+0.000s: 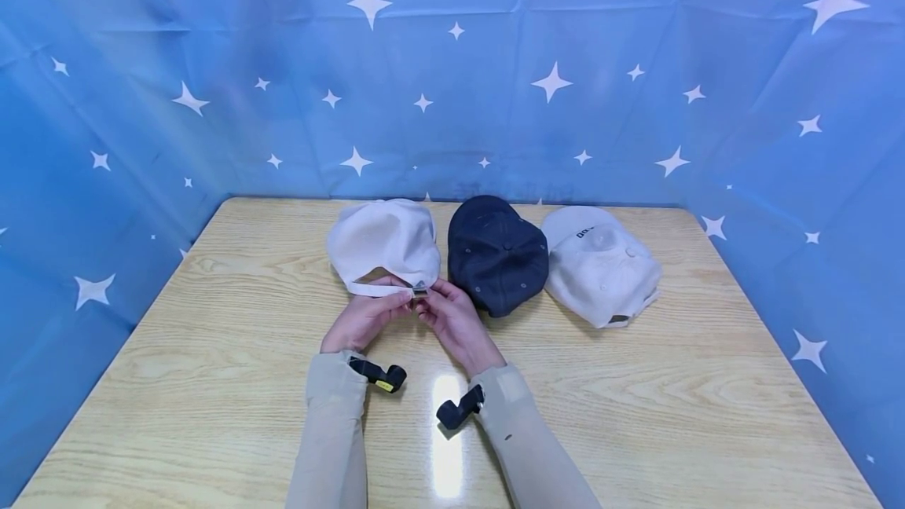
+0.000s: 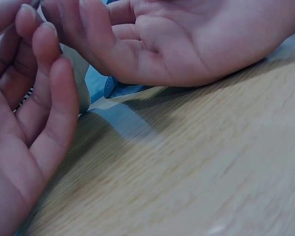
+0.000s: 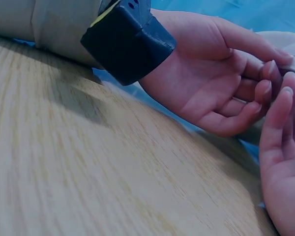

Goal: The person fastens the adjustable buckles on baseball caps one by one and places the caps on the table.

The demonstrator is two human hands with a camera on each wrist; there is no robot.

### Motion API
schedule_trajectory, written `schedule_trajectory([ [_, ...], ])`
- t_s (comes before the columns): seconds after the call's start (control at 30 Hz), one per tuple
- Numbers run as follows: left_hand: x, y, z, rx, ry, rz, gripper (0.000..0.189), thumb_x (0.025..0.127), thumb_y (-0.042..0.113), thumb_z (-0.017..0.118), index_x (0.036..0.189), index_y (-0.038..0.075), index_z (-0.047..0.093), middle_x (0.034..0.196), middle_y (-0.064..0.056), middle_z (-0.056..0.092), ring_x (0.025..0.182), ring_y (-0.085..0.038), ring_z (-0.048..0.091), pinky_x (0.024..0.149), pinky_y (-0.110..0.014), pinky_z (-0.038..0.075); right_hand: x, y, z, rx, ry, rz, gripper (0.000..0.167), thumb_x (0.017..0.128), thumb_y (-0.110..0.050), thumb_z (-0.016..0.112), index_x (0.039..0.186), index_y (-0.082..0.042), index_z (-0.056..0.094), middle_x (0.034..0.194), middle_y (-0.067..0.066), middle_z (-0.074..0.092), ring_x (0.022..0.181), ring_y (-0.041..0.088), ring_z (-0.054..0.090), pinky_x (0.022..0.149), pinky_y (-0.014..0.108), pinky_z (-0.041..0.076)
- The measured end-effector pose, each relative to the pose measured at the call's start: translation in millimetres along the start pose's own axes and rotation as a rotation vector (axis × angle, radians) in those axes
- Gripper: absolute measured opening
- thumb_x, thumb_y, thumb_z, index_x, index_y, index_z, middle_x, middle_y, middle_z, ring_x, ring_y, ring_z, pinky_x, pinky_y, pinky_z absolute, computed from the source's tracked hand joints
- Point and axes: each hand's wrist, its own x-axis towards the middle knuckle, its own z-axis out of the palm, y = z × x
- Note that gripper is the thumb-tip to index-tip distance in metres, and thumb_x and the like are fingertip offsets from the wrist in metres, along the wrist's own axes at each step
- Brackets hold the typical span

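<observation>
A white cap (image 1: 385,238) sits at the back left of the table with its rear opening and strap (image 1: 378,289) towards me. My left hand (image 1: 364,322) pinches the strap beside its metal buckle (image 1: 420,289), thumb on the near side. From the other side my right hand (image 1: 456,324) pinches the strap end at the buckle. In the right wrist view, the left thumb (image 3: 278,55) lies along the strap by the buckle, and the right fingertips (image 3: 287,91) meet the left ones there. Fingers hide most of the strap end.
Right of the white cap lies a dark navy cap (image 1: 498,254), close to my right hand. Beyond it rests another pale cap (image 1: 601,265) with dark lettering. All sit on a wood-grain table (image 1: 636,415), with a blue star-patterned curtain (image 1: 452,61) behind and at both sides.
</observation>
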Motion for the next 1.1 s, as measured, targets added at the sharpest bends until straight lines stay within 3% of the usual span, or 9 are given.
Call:
schedule_trajectory([
  [0.43, 1.1, -1.8, -0.1, 0.007, -0.004, 0.026, 0.011, 0.085, -0.002, 0.054, 0.094, 0.002, 0.06, 0.09, -0.007, 0.06, 0.079, -0.017, 0.058, 0.077, -0.033, 0.046, 0.2, 0.6, 1.1, -0.023, -0.003, -0.015, 0.013, 0.09, 0.003, 0.043, 0.098, -0.003, 0.051, 0.084, 0.005, 0.056, 0.068, 0.011, 0.056, 0.061, 0.018, 0.046],
  [0.77, 1.2, -2.1, 0.6, -0.012, 0.037, 0.005, 0.011, 0.085, -0.002, 0.055, 0.095, 0.001, 0.059, 0.09, -0.008, 0.06, 0.079, -0.018, 0.057, 0.078, -0.035, 0.046, 0.4, -0.4, 2.3, -0.021, 0.017, 0.0, 0.011, 0.09, 0.003, 0.044, 0.096, -0.003, 0.05, 0.082, 0.005, 0.056, 0.068, 0.011, 0.056, 0.062, 0.019, 0.046],
  [1.1, 2.7, -3.2, -0.3, -0.005, 0.011, 0.037, 0.013, 0.086, -0.004, 0.052, 0.096, 0.002, 0.058, 0.091, -0.008, 0.06, 0.08, -0.018, 0.058, 0.079, -0.038, 0.048, 0.7, -0.6, 2.0, -0.012, 0.014, 0.002, 0.011, 0.09, 0.004, 0.043, 0.094, -0.004, 0.051, 0.082, 0.005, 0.056, 0.068, 0.011, 0.056, 0.061, 0.019, 0.046],
])
